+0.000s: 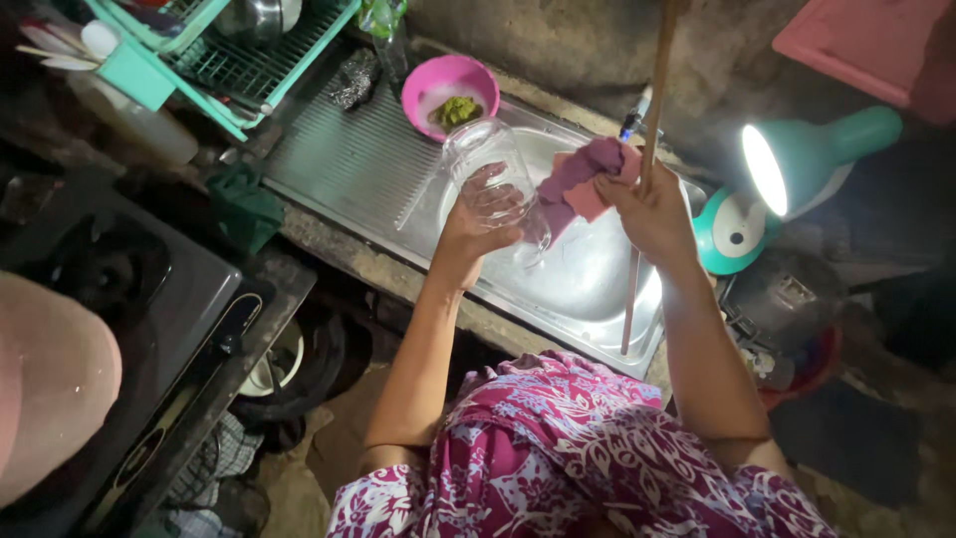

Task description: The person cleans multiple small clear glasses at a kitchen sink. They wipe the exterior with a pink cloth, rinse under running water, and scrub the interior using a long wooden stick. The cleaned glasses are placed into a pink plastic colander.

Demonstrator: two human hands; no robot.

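Over the steel sink (588,289), the left hand (476,224) grips a clear glass jar (490,171) while the right hand (652,209) clutches a purple cloth (578,179), seemingly mid-wipe; the cloth likely needs pressing onto the glass.

The person wears a magenta garment (578,448) with a white floral print, both forearms bare.

A clear, glossy glass jar (490,177) sits in the left grip. Beside it, the right grip bunches soft, matt purple cloth (583,179). Beneath both grips lies a brushed, shiny metal sink (588,279); beyond, a glossy pink plastic bowl (450,92).
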